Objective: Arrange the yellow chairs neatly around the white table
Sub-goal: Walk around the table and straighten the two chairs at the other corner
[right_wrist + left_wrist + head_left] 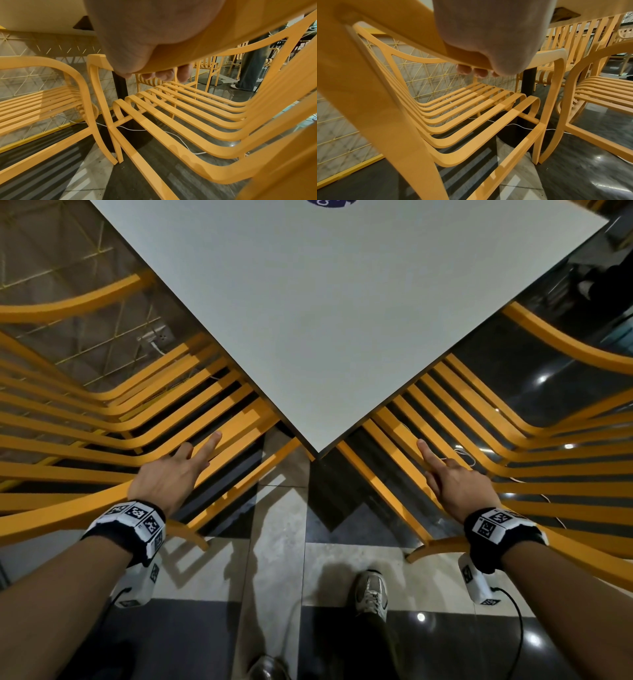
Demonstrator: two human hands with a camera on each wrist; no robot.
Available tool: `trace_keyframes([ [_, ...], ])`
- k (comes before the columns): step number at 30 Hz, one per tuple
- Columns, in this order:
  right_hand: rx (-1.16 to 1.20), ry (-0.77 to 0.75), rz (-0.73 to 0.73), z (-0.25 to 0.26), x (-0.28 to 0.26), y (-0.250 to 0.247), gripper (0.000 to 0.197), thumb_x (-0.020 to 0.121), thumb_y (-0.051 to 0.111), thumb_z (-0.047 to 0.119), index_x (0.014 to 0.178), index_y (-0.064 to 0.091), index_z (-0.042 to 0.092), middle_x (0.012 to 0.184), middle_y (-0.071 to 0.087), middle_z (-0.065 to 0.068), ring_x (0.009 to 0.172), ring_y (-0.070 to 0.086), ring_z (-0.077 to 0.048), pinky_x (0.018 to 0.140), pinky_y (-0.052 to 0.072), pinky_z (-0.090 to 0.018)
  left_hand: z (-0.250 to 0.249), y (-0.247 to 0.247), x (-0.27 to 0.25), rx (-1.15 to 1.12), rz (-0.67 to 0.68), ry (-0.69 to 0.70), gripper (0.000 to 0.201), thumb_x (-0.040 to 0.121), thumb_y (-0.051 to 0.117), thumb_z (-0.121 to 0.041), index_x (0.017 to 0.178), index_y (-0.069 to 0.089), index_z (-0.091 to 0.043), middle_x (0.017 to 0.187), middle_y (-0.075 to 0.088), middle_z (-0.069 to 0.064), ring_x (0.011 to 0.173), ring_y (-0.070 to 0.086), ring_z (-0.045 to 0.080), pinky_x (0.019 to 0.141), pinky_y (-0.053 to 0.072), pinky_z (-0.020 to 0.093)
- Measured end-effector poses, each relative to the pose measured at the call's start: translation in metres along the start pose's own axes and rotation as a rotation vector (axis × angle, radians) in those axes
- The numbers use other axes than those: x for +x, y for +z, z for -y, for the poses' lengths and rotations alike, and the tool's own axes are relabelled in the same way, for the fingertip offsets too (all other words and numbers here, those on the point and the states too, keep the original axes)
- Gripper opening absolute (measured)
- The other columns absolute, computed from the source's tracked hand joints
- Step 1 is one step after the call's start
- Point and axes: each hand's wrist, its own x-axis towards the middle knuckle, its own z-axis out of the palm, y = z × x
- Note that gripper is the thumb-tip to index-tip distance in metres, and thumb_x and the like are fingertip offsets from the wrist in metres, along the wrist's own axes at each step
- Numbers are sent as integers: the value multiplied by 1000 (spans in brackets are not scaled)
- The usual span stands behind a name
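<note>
The white table (325, 320) points one corner at me. A yellow slatted chair (102, 419) stands at its left side and another yellow chair (534, 440) at its right, both seats partly under the top. My left hand (174, 474) grips the near armrest of the left chair (471, 108), index finger stretched along it, other fingertips (471, 70) curled beneath. My right hand (455, 484) holds the right chair's (188, 115) near armrest the same way, with fingertips (168, 75) wrapped under it. The two chairs' front legs nearly touch by the table's black pedestal (120, 88).
A yellow wire-mesh partition (51, 268) runs close behind the left chair. A white cable (180, 139) trails across the glossy floor under the right chair. Another yellow chair (573, 40) stands across the table. Someone's legs (248, 70) are far right. My shoe (371, 590) is between the chairs.
</note>
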Motion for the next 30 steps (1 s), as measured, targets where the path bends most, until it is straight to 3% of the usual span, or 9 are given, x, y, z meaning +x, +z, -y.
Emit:
trace_keyframes([
  [6, 12, 6, 1, 0, 0, 1, 61, 96, 26, 42, 144, -13, 40, 87, 58, -8, 53, 52, -16, 45, 49, -32, 2, 3, -1, -38, -4, -3, 83, 97, 41, -30, 142, -28, -38, 106, 48, 12, 49, 46, 14, 41, 39, 29],
  [22, -12, -8, 6, -5, -8, 4, 63, 97, 28, 41, 144, -13, 40, 81, 55, -6, 51, 51, -14, 46, 52, -33, 7, 10, -6, -62, -39, -9, 74, 97, 41, -31, 147, -13, -38, 101, 51, 13, 44, 42, 15, 35, 32, 29],
  [30, 10, -17, 0, -9, -7, 8, 63, 95, 26, 43, 143, -14, 42, 83, 57, -6, 53, 52, -16, 46, 52, -36, 7, 8, -6, -91, -27, -22, 75, 97, 41, -30, 147, -14, -40, 101, 49, 12, 46, 44, 15, 38, 34, 30],
])
